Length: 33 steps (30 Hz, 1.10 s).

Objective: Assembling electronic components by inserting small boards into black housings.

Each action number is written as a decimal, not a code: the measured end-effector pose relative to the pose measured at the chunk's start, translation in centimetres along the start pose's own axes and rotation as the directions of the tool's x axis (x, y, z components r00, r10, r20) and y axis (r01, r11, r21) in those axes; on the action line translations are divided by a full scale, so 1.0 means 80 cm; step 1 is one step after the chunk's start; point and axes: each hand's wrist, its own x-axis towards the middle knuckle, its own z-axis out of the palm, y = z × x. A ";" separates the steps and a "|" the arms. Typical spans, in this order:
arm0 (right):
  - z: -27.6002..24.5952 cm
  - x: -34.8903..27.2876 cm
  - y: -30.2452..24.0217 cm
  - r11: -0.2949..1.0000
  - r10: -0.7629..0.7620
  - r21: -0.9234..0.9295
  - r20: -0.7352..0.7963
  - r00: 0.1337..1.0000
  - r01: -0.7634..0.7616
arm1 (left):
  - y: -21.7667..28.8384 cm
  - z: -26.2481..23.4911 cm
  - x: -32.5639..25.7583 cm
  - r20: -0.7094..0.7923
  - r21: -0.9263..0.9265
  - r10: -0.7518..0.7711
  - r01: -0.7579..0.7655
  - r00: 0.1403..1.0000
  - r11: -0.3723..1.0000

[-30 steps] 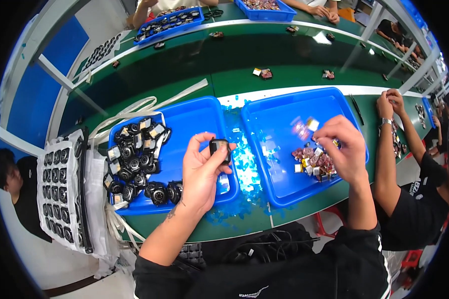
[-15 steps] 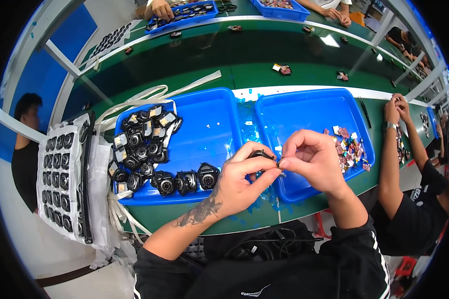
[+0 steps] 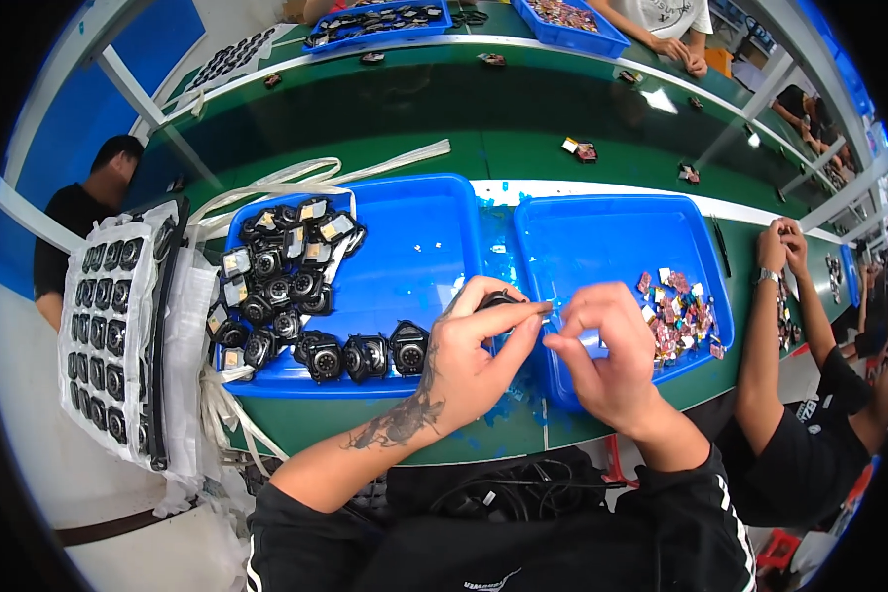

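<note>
My left hand [image 3: 481,360] is closed around a small black watch case [image 3: 500,300], mostly covered by the fingers. Its thumb and forefinger meet at the case's right side. Just right of it, my right hand [image 3: 612,360] is apart from the case, with bent fingers and thumb pointing left. Motion smears its fingertips, so whether they pinch anything is unclear. Both hands are above the gap between two blue trays. The left tray [image 3: 414,212] holds a heap of black watch cases [image 3: 276,286], with several lined along its near edge. Small colourful parts [image 3: 676,316] lie in the right tray [image 3: 602,212].
Blue scraps [image 3: 498,261] litter the green table between the trays. A rack of watch cases [image 3: 109,306] stands at left beside white strips [image 3: 266,187]. Tweezers [image 3: 721,247] lie right of the right tray. A co-worker's arms [image 3: 768,326] reach in at right; others sit across the table.
My right hand has pulled away from the watch case, a little down and right. The left hand keeps its hold on the case. The view has shifted slightly.
</note>
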 end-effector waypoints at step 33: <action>0.024 -0.007 -0.007 0.872 0.374 0.296 0.106 0.921 -0.389 | -0.018 0.010 -0.001 -0.007 -0.582 -0.286 0.228 0.958 0.780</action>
